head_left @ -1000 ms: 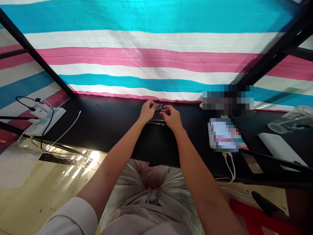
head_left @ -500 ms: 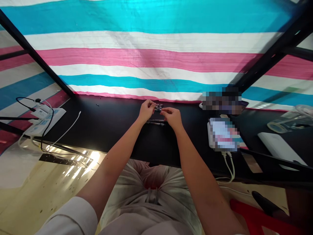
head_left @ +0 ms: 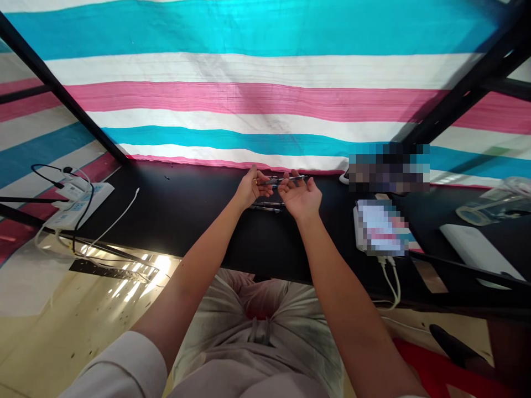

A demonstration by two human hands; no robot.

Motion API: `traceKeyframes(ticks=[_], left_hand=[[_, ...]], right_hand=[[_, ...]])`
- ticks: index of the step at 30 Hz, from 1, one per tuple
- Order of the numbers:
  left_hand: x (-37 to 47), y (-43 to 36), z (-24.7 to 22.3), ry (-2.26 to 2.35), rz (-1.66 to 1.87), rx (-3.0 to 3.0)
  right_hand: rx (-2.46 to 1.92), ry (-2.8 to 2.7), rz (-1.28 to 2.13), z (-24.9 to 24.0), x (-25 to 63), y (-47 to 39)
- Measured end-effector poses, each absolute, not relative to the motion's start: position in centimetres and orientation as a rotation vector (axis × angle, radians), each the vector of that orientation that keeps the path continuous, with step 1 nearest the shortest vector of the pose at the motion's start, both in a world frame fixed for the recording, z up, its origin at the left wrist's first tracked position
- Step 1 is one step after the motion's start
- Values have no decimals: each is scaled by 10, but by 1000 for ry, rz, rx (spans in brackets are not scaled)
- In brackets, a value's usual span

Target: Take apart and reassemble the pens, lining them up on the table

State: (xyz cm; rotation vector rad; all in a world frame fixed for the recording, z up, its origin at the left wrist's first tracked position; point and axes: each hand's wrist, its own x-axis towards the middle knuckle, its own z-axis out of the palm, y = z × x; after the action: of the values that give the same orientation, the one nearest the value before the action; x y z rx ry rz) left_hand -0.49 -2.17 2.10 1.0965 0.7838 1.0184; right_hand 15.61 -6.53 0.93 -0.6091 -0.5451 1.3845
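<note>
My left hand [head_left: 252, 188] is closed on a slim dark pen [head_left: 271, 182], thumb and fingers pinching it above the far part of the black table [head_left: 186, 204]. My right hand [head_left: 302, 198] is turned palm up beside it, fingers curled at a silvery pen part [head_left: 298, 178]. Whether this part belongs to the left hand's pen or is a separate piece, I cannot tell. Nearer to me, between the wrists, several pens [head_left: 265, 208] lie side by side on the table. The right hand partly covers their right ends.
A white power strip [head_left: 89, 202] with plugs and cables sits at the left end. To the right are a blurred phone-like device [head_left: 380, 226] with white cables, a white power bank [head_left: 477, 251] and a clear plastic container [head_left: 493, 204]. A striped sheet [head_left: 249, 99] hangs behind the table.
My right hand has rolled from palm down to palm up and shifted slightly right. The fingers of my left hand have loosened and spread somewhat around the pen.
</note>
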Motion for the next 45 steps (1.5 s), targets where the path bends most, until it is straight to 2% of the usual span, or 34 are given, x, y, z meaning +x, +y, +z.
traceKeyframes(ticks=[13,22,29,45], left_hand=[[-8,-22,20,778,902,1088],[-4,-24,25,760,999,1093],[-8,-22,26,758,882,1089],[-8,-20,25,763,920,1061]], right_hand=[[-644,-507,1353,3,160,-59],[-671,-525,1348,1,162,-59],[-668,-522,1364,0,163,-59],[-631,-556,1372,7,161,-64]])
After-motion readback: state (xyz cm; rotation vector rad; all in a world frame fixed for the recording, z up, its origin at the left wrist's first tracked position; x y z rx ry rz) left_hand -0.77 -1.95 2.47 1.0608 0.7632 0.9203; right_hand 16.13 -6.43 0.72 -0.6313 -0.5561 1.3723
